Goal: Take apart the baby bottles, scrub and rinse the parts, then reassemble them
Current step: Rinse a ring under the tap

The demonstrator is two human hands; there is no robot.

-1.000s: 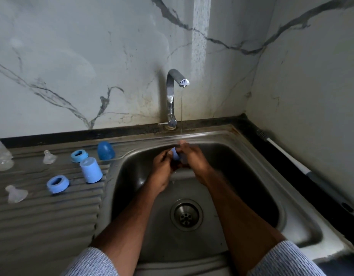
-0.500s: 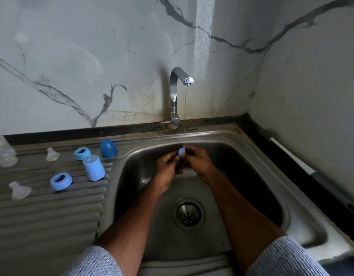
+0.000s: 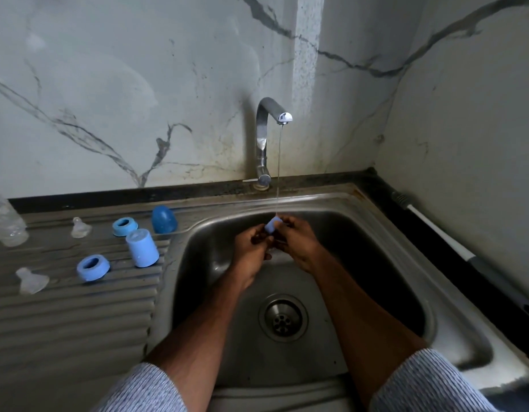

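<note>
Both hands meet over the sink (image 3: 385, 257), near its back wall, under a thin stream of water (image 3: 278, 173) falling from the tap (image 3: 264, 138). The left hand (image 3: 252, 248) and the right hand (image 3: 298, 242) together hold a small pale blue part (image 3: 270, 226), fingers curled round it from either side; the stream lands on its top. What kind of part it is cannot be told, since the fingers hide most of it. On the ribbed draining board (image 3: 64, 316) left of the sink, toward its back edge, stand a dark blue dome cap (image 3: 163, 220), a pale blue ring (image 3: 125, 227) and a clear teat (image 3: 80, 228). Nearer the front lie a pale blue cylinder cap (image 3: 142, 247), a second blue ring (image 3: 92, 267) and a second clear teat (image 3: 31, 281). A clear bottle (image 3: 4, 223) lies at the board's far left edge. A long-handled brush (image 3: 453, 242) rests along the black ledge on the right
</note>
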